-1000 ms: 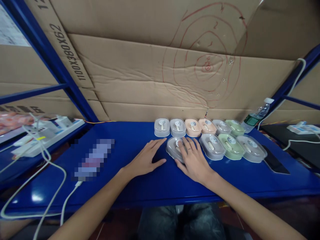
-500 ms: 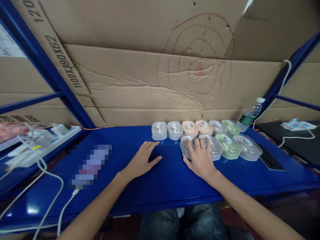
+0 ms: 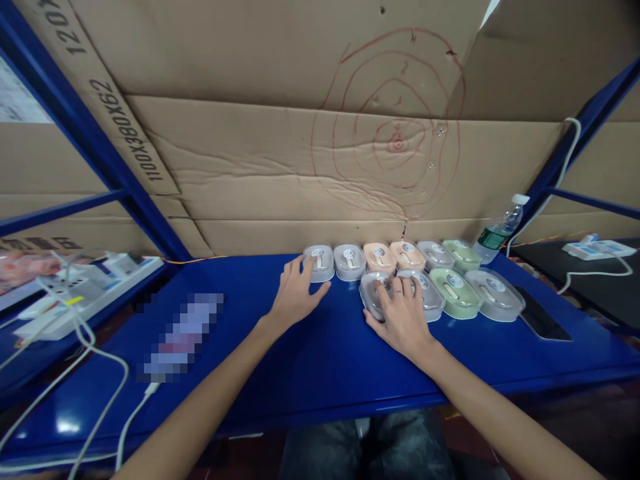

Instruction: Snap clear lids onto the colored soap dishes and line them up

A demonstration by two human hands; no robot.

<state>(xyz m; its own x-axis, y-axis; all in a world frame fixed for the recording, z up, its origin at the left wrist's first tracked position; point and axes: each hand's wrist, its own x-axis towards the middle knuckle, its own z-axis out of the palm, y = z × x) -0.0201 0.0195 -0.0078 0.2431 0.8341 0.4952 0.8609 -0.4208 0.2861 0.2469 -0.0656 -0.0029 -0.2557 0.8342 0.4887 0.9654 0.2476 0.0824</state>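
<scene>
The left hand is at the centre of the frame, its fingers spread and the thumb set wide; the fingertips reach the near left side of the leftmost grey container in the back row, though whether they press on it or only hover is hard to make out. The right hand, also open, lies with its fingers apart over the front grey container, hiding much of its lid, and over part of the neighbouring grey container; the thumb is at the near edge. These containers stand on the blue worktop, right of centre. The back row goes on rightward with a second grey one, two peach ones, another grey and a green one, their lower parts partly hidden by the front row. To the right of the hand in front are a green container and a large grey container, which covers one end of a dark flat slab. The base of the tilted bottle is partly hidden behind the containers. At left, a pixelated patch conceals an object with a white cable at its lower end. The power strip is partly hidden by cables, and the legs are cut off by the bottom edge.
</scene>
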